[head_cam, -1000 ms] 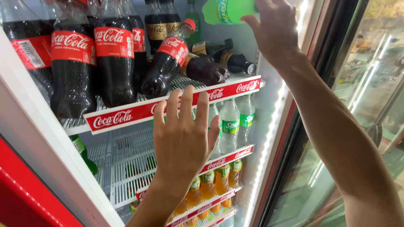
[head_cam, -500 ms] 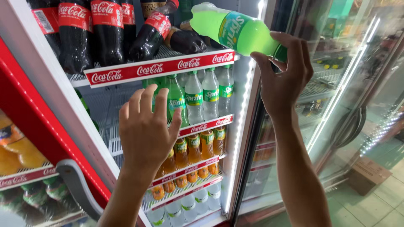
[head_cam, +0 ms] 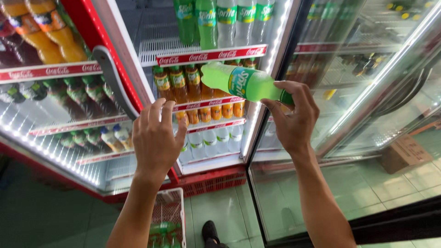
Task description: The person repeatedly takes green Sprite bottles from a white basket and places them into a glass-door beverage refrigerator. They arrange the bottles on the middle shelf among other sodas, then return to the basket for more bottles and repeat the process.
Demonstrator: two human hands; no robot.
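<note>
**A green bottle is held at the open fridge**

The green bottle (head_cam: 241,82) is gripped at its cap end by the right hand (head_cam: 291,119) and lies sideways in the air, in front of the shelf of orange drinks (head_cam: 202,98). The left hand (head_cam: 156,138) is spread wide and empty, just beside the grey door handle (head_cam: 115,80). A wire basket (head_cam: 167,218) sits on the floor below. The bottle looks heavy at its far end, so a firm grip near the middle would be safer.
</note>
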